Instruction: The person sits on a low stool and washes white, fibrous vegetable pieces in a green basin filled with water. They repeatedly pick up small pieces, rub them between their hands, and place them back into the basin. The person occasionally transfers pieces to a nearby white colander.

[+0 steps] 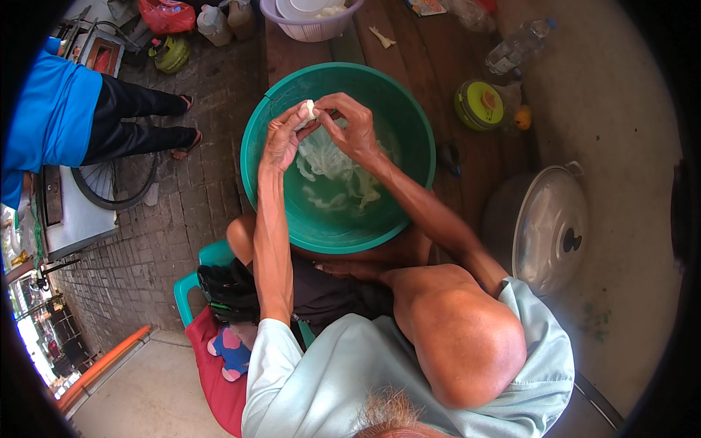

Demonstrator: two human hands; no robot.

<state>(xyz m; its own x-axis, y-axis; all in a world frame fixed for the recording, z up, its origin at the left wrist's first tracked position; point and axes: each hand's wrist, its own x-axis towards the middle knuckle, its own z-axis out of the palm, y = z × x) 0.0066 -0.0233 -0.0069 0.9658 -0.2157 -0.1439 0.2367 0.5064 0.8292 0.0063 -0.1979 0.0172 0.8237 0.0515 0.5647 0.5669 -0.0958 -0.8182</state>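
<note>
Over a large green plastic basin (339, 232), my left hand (285, 134) holds a small whitish piece (310, 109) near its fingertips; what it is cannot be told. My right hand (350, 126) has its thumb and fingers pinched at the right side of that piece. Below both hands, pale translucent scraps or strips (328, 159) lie in cloudy liquid in the basin. Beyond the basin stands a lilac plastic basket (312, 33) with a white container and pale pieces in it. One pale scrap (381, 37) lies on the wooden planks beside the basket.
A lidded metal pot (550, 230) stands at the right. A green-lidded container (482, 104) and a plastic bottle (517, 46) are at the upper right. At the left, a person in blue (60, 109) stands by a cart wheel (118, 180). A green gas cylinder (170, 53) stands on the paving.
</note>
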